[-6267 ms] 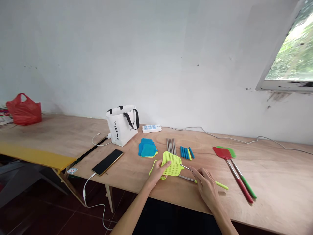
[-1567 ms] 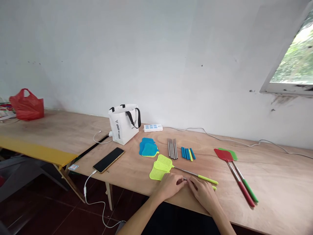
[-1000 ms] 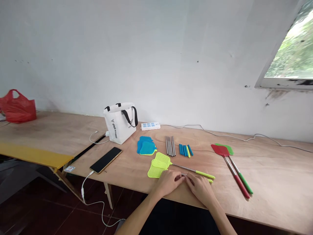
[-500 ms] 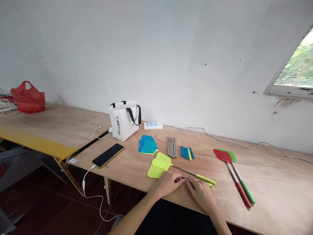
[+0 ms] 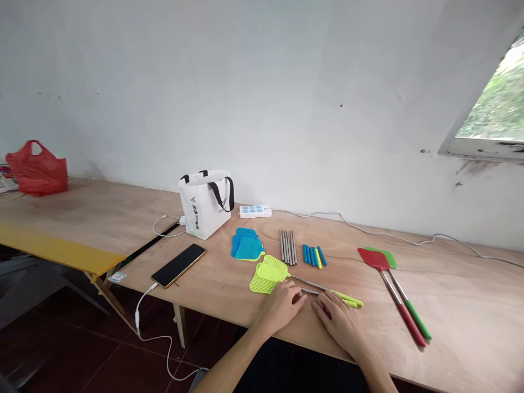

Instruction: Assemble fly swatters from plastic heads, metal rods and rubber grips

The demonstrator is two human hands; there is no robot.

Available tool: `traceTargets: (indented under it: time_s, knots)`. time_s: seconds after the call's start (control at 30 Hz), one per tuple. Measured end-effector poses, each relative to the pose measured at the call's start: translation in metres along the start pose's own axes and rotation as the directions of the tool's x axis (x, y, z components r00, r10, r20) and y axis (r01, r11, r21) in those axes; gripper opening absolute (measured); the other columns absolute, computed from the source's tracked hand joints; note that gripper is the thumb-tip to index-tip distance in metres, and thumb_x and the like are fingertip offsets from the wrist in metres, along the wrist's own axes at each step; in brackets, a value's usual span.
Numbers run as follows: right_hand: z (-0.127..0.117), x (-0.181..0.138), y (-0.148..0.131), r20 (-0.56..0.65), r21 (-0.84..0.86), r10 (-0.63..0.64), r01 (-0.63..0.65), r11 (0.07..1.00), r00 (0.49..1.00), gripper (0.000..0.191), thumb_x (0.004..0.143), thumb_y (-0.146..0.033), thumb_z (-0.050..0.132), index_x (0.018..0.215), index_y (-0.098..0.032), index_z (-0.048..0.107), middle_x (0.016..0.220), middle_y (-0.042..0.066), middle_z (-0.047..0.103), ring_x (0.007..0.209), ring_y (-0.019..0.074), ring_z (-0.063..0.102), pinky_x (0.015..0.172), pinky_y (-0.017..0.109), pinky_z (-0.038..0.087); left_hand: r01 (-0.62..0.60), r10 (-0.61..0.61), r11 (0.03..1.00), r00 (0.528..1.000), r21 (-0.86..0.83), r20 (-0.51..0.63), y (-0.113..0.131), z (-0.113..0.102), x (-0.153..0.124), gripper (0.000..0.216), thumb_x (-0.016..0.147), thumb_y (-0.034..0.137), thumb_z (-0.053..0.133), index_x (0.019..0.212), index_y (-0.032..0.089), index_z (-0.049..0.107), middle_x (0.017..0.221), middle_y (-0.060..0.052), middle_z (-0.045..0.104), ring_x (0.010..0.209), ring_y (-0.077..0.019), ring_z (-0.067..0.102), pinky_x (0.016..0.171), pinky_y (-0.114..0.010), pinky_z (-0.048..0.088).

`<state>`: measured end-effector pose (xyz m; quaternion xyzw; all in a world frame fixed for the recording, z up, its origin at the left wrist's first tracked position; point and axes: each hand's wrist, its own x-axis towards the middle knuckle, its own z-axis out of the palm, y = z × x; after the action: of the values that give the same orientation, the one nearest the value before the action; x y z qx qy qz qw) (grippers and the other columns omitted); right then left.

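Two yellow fly swatters (image 5: 268,269) lie side by side on the wooden table (image 5: 450,305), their metal rods running right to yellow-green handles (image 5: 347,299). My left hand (image 5: 281,309) rests on the table just in front of the nearer rod, fingers loosely bent, fingertips at the rod. My right hand (image 5: 338,321) lies flat to its right, fingers stretched towards the same rod and holding nothing. Behind the swatters lie blue swatter heads (image 5: 246,248), a bundle of bare metal rods (image 5: 287,246) and several blue handles with one yellow (image 5: 314,255).
A red swatter (image 5: 393,292) and a green swatter (image 5: 411,311) lie at the right. A white tote bag (image 5: 206,203), a power strip (image 5: 255,211) and a charging phone (image 5: 179,265) sit to the left. A red plastic bag (image 5: 37,174) is far left.
Earlier my left hand held a yellow swatter head while my right held its rod. That swatter now lies beside the other yellow one, and both hands have drawn back slightly from the rod.
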<state>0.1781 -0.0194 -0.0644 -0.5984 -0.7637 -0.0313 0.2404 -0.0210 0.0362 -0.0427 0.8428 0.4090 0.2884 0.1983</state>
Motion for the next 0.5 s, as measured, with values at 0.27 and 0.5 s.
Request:
traceTargets:
  time_s: [0.27, 0.5]
  knots:
    - [0.003, 0.001, 0.000, -0.045, 0.010, 0.024, -0.023, 1.000, 0.999, 0.034, 0.106, -0.043, 0.036, 0.080, -0.026, 0.050, 0.082, 0.002, 0.064, 0.079, 0.0219, 0.064, 0.076, 0.033, 0.046, 0.024, -0.023, 0.999, 1.000, 0.035, -0.005, 0.003, -0.002, 0.000, 0.028, 0.097, 0.025, 0.061, 0.070, 0.019, 0.057, 0.081, -0.002, 0.063, 0.081, -0.0186, 0.058, 0.077, -0.031, 0.040]
    - [-0.001, 0.001, -0.004, -0.013, 0.092, 0.068, -0.066, 0.994, 0.998, 0.028, 0.107, -0.041, 0.035, 0.096, -0.027, 0.056, 0.094, 0.003, 0.072, 0.088, 0.0231, 0.069, 0.077, 0.033, 0.047, 0.091, -0.091, 0.996, 0.996, 0.010, 0.015, 0.010, -0.012, -0.003, 0.012, 0.097, 0.024, 0.060, 0.108, 0.021, 0.062, 0.088, -0.001, 0.067, 0.089, -0.0215, 0.061, 0.081, -0.032, 0.043]
